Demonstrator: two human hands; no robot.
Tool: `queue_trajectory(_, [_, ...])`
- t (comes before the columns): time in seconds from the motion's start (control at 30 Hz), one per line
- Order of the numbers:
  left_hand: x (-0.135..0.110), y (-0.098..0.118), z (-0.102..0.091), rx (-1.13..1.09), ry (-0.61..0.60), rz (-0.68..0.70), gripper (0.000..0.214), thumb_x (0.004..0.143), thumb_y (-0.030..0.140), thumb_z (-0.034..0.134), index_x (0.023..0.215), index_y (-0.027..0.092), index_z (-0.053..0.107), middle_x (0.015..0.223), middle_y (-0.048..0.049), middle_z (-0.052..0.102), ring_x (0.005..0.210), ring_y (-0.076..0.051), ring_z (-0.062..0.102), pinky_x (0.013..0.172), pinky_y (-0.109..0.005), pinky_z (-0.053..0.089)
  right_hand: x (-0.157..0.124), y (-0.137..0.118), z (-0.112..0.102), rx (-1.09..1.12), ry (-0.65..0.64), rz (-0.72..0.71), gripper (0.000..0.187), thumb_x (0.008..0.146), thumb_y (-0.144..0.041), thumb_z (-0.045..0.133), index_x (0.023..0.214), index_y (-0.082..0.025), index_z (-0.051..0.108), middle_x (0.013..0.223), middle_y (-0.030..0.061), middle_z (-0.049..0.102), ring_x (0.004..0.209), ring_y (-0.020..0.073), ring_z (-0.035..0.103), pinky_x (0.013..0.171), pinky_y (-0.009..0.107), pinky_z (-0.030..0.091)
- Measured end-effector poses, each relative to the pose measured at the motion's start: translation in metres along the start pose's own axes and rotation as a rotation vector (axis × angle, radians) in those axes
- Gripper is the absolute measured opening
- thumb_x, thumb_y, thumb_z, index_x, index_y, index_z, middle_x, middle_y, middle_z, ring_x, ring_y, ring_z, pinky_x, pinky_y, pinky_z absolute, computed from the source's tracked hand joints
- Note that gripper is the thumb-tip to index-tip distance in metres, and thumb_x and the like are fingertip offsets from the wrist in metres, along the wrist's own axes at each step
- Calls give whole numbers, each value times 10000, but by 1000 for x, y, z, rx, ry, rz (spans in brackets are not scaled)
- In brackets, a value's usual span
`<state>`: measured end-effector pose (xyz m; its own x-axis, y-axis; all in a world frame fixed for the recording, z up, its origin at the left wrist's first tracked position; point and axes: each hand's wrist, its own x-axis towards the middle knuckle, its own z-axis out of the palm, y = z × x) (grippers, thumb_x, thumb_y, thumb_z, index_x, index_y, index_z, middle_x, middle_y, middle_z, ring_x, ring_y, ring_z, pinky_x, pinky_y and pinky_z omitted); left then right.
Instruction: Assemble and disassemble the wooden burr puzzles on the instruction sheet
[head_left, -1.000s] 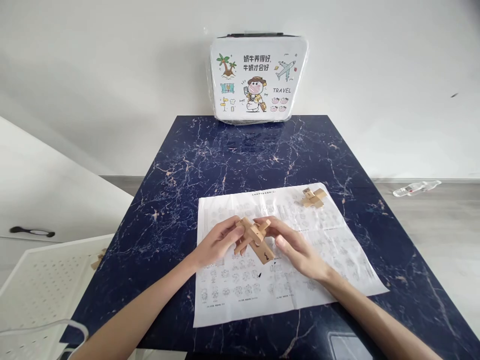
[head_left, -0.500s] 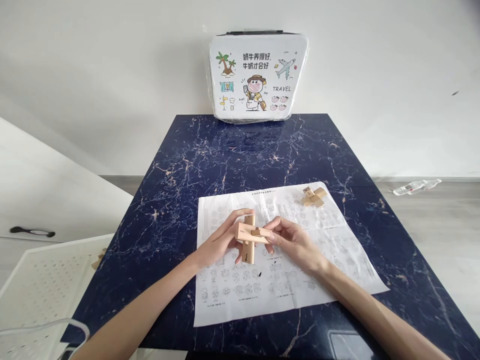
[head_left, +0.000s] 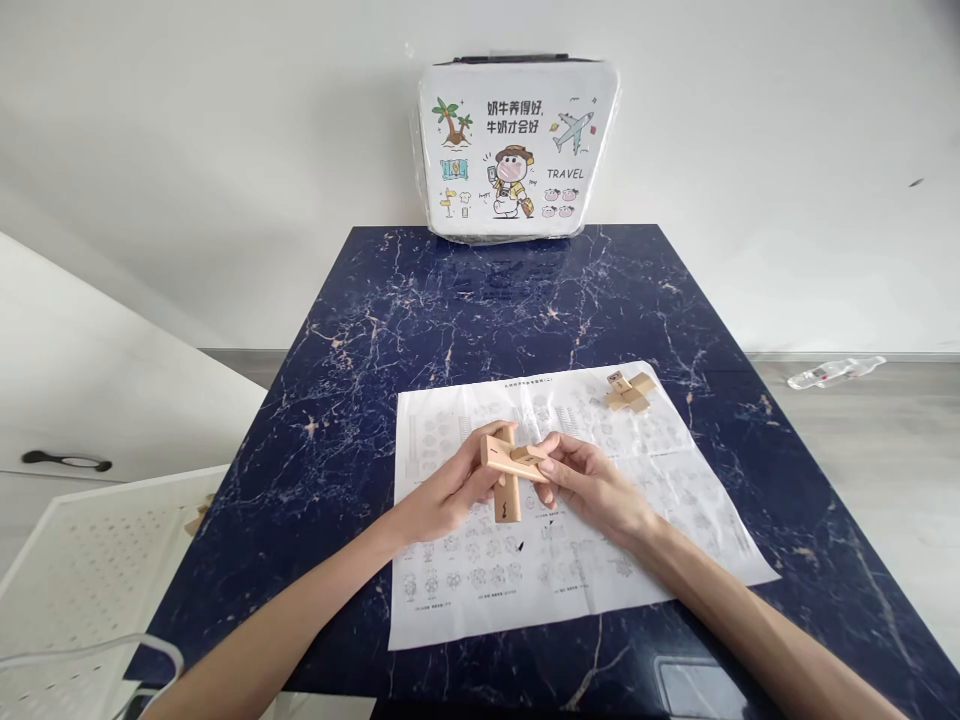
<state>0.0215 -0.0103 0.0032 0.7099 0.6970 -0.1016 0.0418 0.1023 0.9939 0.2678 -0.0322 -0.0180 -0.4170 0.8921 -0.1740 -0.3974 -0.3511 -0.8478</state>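
Observation:
A cross-shaped wooden burr puzzle [head_left: 507, 500], built of interlocked pale blocks with dark marks, is held above a printed sheet [head_left: 442, 625]. My left hand [head_left: 457, 485] closes on its left side, fingers behind the upright block. From the right, my right hand [head_left: 592, 485] pinches the crossing block between thumb and fingers. A short block sticks up near my right thumb. My hands hide parts of the puzzle's back. Another wooden puzzle [head_left: 631, 392] lies on the sheet's far right corner.
The sheet lies on a dark blue marbled table [head_left: 480, 320]. A white cartoon-printed case [head_left: 517, 150] in clear wrap stands at the far edge. At left is a white perforated basket [head_left: 97, 560] with a cable [head_left: 90, 650]. A clear plastic item [head_left: 836, 372] lies on the floor.
The held puzzle has shifted slightly right and turned, its left end now closer to my left thumb. My left fingers have moved in around it. The other puzzle stays in place.

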Motion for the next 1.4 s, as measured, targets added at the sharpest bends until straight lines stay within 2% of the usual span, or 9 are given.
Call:
queue_trajectory(0.3, [-2, -1, -1, 5, -24, 11, 498, 1147, 456, 430, 1627, 372, 326, 1516, -132, 490, 1229, -287, 618, 1022, -500, 548, 0, 3, 2, -54, 6, 4, 315, 939, -466, 857, 940, -205, 680, 739, -19, 682, 655, 131, 648, 660, 281, 540])
queue_trajectory(0.4, [-3, 1, 0, -42, -104, 55, 738, 1030, 375, 633, 1656, 410, 244, 1561, -130, 480, 1306, -323, 612, 1072, -555, 527, 0, 4, 3, -97, 17, -16, 296, 951, -456, 847, 952, -202, 693, 764, -8, 707, 667, 134, 671, 663, 283, 561])
queue_trajectory(0.53, [-1, 3, 4, 29, -99, 82, 1156, 793, 307, 923, 1676, 411, 185, 1365, -123, 648, 1236, -347, 676, 1068, -591, 531, -1, 3, 5, -172, -16, -42, 271, 961, -439, 838, 995, -201, 714, 839, 13, 741, 689, 141, 701, 671, 298, 594])
queue_trajectory(0.7, [3, 1, 5, 101, 30, 202, 957, 682, 363, 1006, 1495, 333, 502, 1093, -56, 726, 1016, -307, 725, 1004, -545, 554, -2, -1, 8, -179, -115, -16, 236, 977, -409, 825, 1033, -204, 721, 828, 2, 733, 664, 132, 698, 648, 297, 604])
queue_trajectory(0.87, [5, -4, 0, 173, 84, 365, 915, 642, 435, 998, 1441, 302, 574, 895, 7, 646, 802, -220, 629, 844, -427, 558, -3, -2, 8, -114, -180, 21, 273, 956, -416, 844, 966, -197, 682, 838, -16, 705, 594, 96, 642, 592, 267, 564])
queue_trajectory(1.03, [6, -4, -5, 199, 45, 296, 947, 673, 542, 963, 1485, 284, 550, 987, -40, 719, 918, -282, 681, 986, -535, 538, -6, -8, 11, -183, -247, 51, 284, 1025, -454, 751, 987, -180, 682, 831, 1, 702, 588, 106, 651, 596, 274, 547])
queue_trajectory(1.17, [5, 1, -6, 169, 70, 186, 775, 890, 587, 803, 1535, 276, 506, 1138, -88, 745, 1056, -308, 711, 1087, -568, 504, -6, -11, 10, -150, -348, 71, 350, 1082, -482, 654, 940, -167, 701, 788, 5, 679, 572, 109, 652, 588, 271, 534])
queue_trajectory(1.27, [6, 4, -5, 134, 171, 141, 639, 1034, 549, 658, 1575, 296, 430, 1335, -123, 675, 1139, -284, 695, 1060, -486, 532, -4, -10, 5, 7, -218, 89, 318, 1046, -489, 713, 960, -183, 693, 758, -8, 660, 527, 102, 596, 535, 255, 505])
queue_trajectory(1.4, [10, 1, -5, 109, 301, 102, 514, 1102, 493, 568, 1540, 267, 420, 1332, -117, 639, 1062, -227, 685, 1027, -443, 538, 1, -14, -4, 117, 33, 16, 333, 1011, -497, 754, 907, -197, 655, 724, -22, 610, 482, 81, 480, 467, 233, 425])
